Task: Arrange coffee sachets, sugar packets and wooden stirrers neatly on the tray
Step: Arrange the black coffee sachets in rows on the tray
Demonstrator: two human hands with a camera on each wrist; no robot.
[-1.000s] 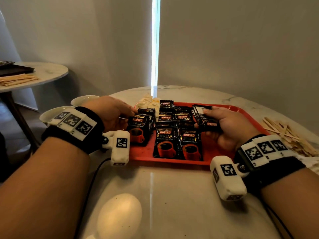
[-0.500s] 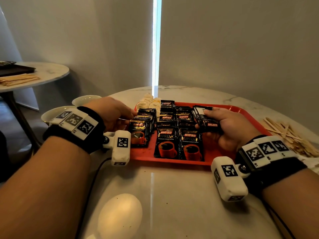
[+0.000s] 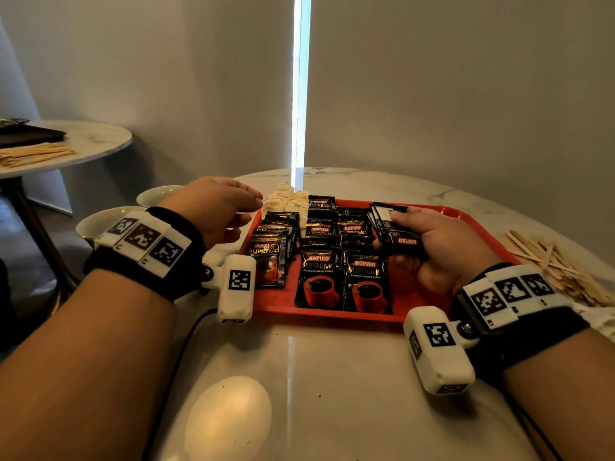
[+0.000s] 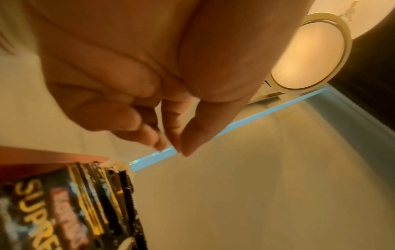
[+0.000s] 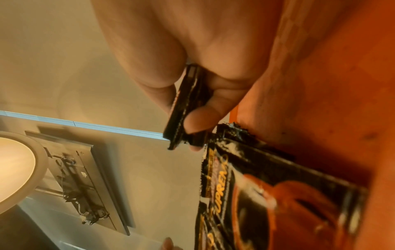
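Head view: red tray point(image 3: 472, 224) sits on the marble counter point(image 3: 332, 377). Black coffee sachets point(image 3: 342, 281) lie in overlapping rows on the tray's left and middle; pale sugar packets point(image 3: 286, 201) are piled at its far left corner. Stirrers point(image 3: 559, 267) lie in a loose heap on the counter, right of the tray, not on it. Left hand point(image 3: 213, 207) hovers beside the tray's left edge, above the leftmost sachet row, fingers loosely curled, grip empty. Right hand point(image 3: 442, 247) is over the tray's right half, pinching a small stack point(image 3: 396, 227) of sachets, thumb on top. Two bowls point(image 3: 100, 224) stand left of the tray.

Left wrist view: left hand point(image 4: 149, 76) holds nothing, thumb and fingertips close together; a sachet point(image 4: 70, 208) lies below it.

Right wrist view: right hand point(image 5: 192, 59) clamps the stack point(image 5: 183, 108) edge-on between thumb and fingers, over the tray point(image 5: 342, 101); another sachet point(image 5: 267, 194) lies flat just beside the fingertips.
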